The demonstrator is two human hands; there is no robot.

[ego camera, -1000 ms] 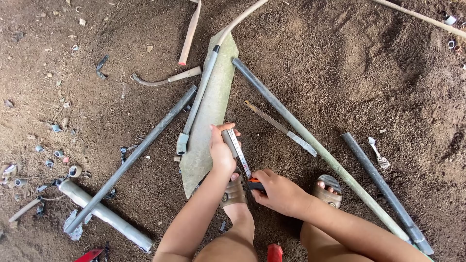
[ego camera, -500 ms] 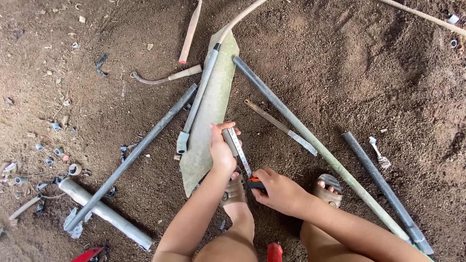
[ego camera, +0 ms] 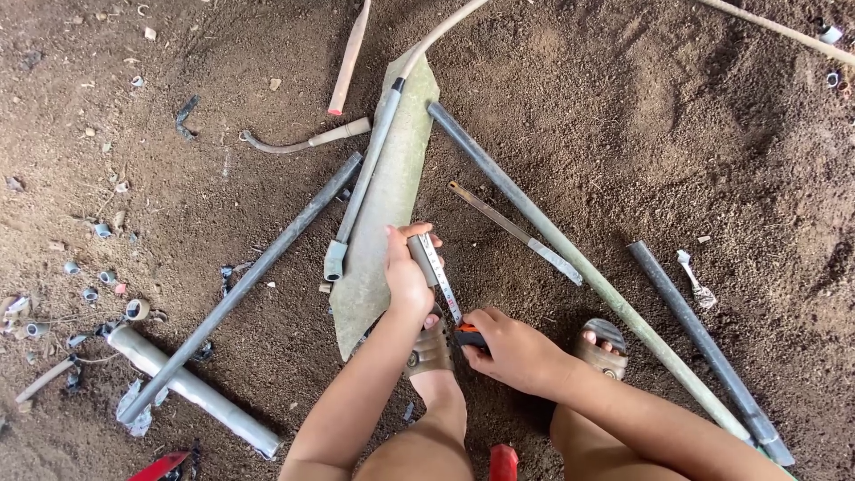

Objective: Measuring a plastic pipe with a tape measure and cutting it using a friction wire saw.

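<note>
Bare brown dirt ground (ego camera: 677,134) fills the view, littered with pipe offcuts. On it lies a flat, pale green pointed board (ego camera: 387,209), the landmark here. At the board's lower right edge, the left hand (ego camera: 407,272) closes around a short grey pipe piece (ego camera: 421,258), pressing a white measuring tape blade (ego camera: 443,283) along it. Just below, the right hand (ego camera: 512,349) grips the tape's orange-and-black case (ego camera: 469,335). A long grey pipe (ego camera: 570,258) runs right of the board; another grey pipe (ego camera: 245,283) slants left.
</note>
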